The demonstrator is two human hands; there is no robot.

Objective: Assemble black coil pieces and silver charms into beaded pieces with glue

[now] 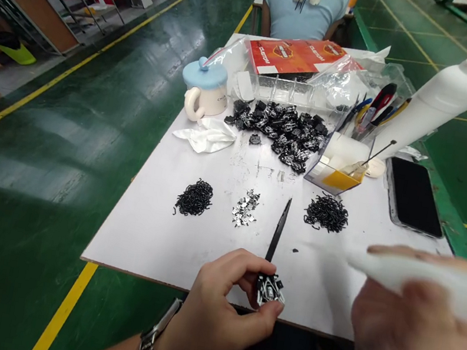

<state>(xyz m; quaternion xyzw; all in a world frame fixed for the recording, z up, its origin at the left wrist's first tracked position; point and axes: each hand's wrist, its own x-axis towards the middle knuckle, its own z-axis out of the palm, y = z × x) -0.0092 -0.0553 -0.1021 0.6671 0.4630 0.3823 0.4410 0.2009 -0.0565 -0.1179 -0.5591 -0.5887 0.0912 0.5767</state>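
Observation:
My left hand (226, 299) pinches a small black and silver assembly (270, 290) between thumb and fingers at the table's front edge. My right hand (410, 324), smeared by motion, is closed around a whitish tapered squeeze bottle (434, 283) whose thin tip points left. Just beyond my left fingers lie black tweezers (280, 227), tips pointing away. Behind them, a pile of small silver metal pieces (246, 208) sits between a left heap of black bent pins (194, 198) and a right heap of similar black pins (327, 212).
Many black assemblies (277, 125) are heaped farther back. A lidded mug (207, 90) and crumpled tissue (206, 136) stand left. On the right are a tool holder (334, 177), a tall white bottle (448, 91) and a phone (415, 196). A person (303, 10) sits opposite.

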